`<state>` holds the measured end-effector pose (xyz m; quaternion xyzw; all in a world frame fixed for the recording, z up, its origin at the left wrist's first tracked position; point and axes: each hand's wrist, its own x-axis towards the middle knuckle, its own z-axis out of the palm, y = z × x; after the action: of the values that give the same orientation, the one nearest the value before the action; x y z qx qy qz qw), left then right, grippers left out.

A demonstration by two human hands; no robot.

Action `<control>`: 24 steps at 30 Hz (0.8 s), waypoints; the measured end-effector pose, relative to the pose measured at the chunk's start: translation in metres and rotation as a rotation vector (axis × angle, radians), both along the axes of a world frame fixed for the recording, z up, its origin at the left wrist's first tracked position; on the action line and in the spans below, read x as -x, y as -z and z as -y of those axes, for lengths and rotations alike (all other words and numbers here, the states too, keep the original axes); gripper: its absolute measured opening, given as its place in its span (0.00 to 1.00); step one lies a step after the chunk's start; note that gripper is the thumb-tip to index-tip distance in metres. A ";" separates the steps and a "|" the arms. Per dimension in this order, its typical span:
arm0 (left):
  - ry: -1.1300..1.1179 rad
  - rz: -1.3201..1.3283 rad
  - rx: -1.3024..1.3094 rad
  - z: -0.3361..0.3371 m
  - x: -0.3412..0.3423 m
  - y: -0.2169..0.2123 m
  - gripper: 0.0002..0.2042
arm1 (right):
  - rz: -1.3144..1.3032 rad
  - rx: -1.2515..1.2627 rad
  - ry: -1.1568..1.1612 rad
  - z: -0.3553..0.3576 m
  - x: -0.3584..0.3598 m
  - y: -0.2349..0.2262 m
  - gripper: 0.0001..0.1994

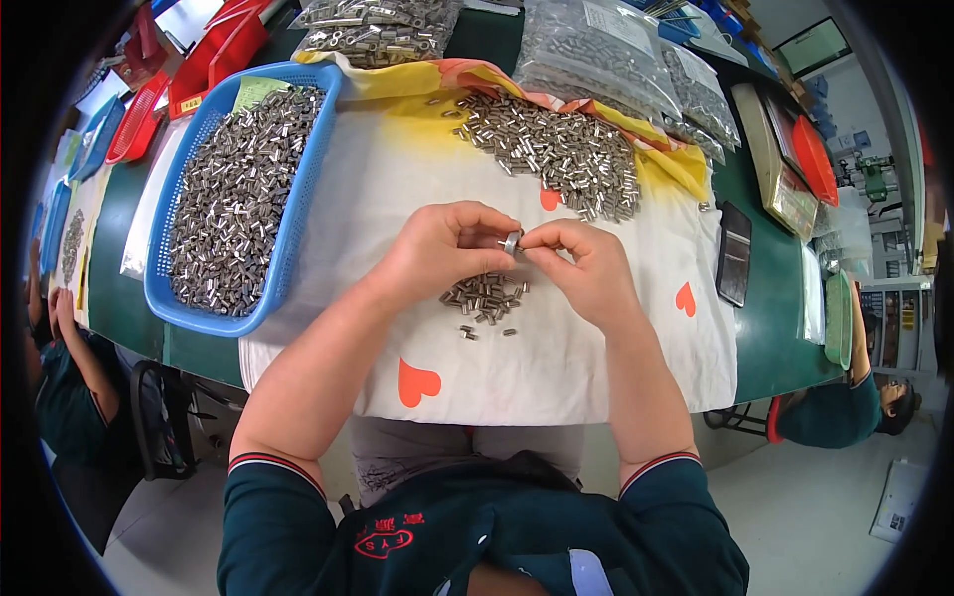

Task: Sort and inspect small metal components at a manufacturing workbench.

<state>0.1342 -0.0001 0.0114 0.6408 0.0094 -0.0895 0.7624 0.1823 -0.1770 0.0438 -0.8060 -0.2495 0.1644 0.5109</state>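
Note:
My left hand (437, 246) pinches a small round silver metal piece (512, 242) with a thin pin sticking out, between thumb and fingertips. My right hand (586, 260) is closed against the other side of this piece, its thumb and forefinger pressed together. Whatever lies between those right fingertips is too small and covered to name. Just below the hands is a small heap of short metal sleeves (487, 296) on the white cloth (537, 372). Farther off, a larger pile of the same sleeves (561, 149) spreads over the cloth.
Left of my arms stands a blue plastic basket (159, 273) full of metal sleeves. Bagged metal parts (383, 30) and clear bags (596, 55) lie along the back. A black phone-like object (733, 253) rests on the green table (785, 328) at right. Other people sit at both sides.

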 end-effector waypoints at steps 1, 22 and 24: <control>0.008 0.001 0.003 0.000 0.000 -0.001 0.14 | -0.041 -0.005 0.011 -0.003 0.002 0.000 0.04; 0.032 -0.066 0.037 -0.004 0.000 -0.006 0.15 | 0.239 0.163 0.122 0.008 -0.012 0.004 0.04; 0.010 -0.057 0.059 -0.006 -0.001 -0.006 0.15 | 0.026 -0.025 0.067 0.002 -0.004 0.004 0.04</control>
<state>0.1350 0.0055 0.0171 0.6153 0.0253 -0.1119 0.7799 0.1866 -0.1789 0.0395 -0.8096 -0.2308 0.1336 0.5229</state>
